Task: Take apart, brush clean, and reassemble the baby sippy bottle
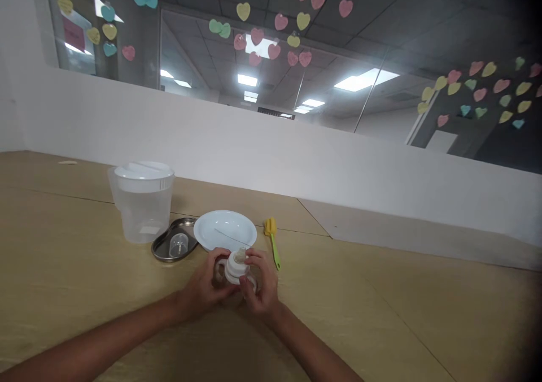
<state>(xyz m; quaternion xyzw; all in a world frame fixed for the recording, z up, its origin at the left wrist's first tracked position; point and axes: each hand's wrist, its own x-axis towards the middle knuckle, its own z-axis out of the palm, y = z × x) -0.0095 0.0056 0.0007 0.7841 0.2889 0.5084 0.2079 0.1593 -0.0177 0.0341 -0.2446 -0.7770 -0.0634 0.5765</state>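
Observation:
Both hands are on a baby bottle [236, 269] with a white collar, side handles and a clear teat pointing up. My left hand [209, 279] wraps around its left side by a handle. My right hand [261, 280] grips the collar from the right, fingertips beside the teat. Most of the bottle's lower body is hidden behind the hands. Just beyond them lies a white bowl [212, 224], with a thin pale rod-like thing [228, 237] across it. To the left, a clear cap [178, 245] sits in a metal kidney dish [161, 250].
A lidded, translucent pitcher [146, 207] stands at the back left. Right of the bowl lies a brush [273, 241] with a yellow sponge head and green handle. A small flat piece [68, 162] rests far left. A white wall [237, 150] borders the wooden table [359, 314].

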